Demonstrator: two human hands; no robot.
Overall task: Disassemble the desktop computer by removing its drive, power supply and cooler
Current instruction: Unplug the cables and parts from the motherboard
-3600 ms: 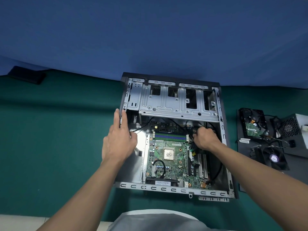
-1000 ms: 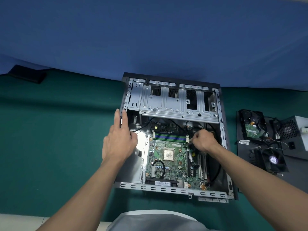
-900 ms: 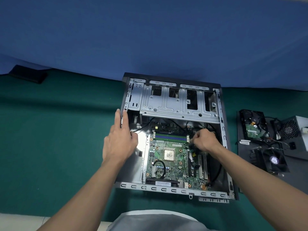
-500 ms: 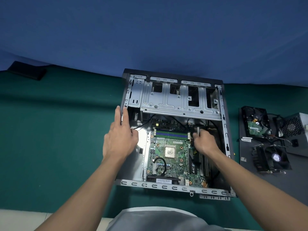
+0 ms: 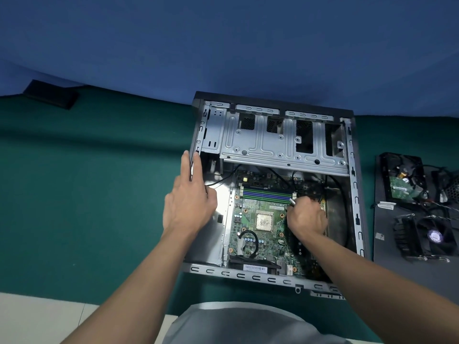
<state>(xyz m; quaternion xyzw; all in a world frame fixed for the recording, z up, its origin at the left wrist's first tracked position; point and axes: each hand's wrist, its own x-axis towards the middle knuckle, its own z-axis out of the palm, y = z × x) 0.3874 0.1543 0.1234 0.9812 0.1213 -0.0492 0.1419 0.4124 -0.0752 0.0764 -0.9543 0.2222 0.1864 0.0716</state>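
Note:
The open computer case (image 5: 354,194) lies flat on the green table, its green motherboard (image 5: 258,242) and bare processor (image 5: 264,220) exposed. My left hand (image 5: 188,202) rests flat on the case's left wall, fingers stretched along the edge. My right hand (image 5: 306,217) is a fist inside the case, just right of the memory slots (image 5: 267,193), closed on a small grey piece (image 5: 292,201) whose tip sticks out; what it is I cannot tell. The hard drive (image 5: 402,180), the cooler with fan (image 5: 427,237) and the power supply (image 5: 454,187) lie outside the case at the right.
The removed parts sit on a dark mat (image 5: 397,274) right of the case. An empty metal drive cage (image 5: 280,142) spans the case's far half. Black cables (image 5: 337,194) run along the inner right side. A black flat object (image 5: 51,94) lies far left by the blue backdrop.
My right hand has shifted from the cables at the inner right toward the memory slots, and a grey tip now shows from the fist. My left hand has stayed on the case wall.

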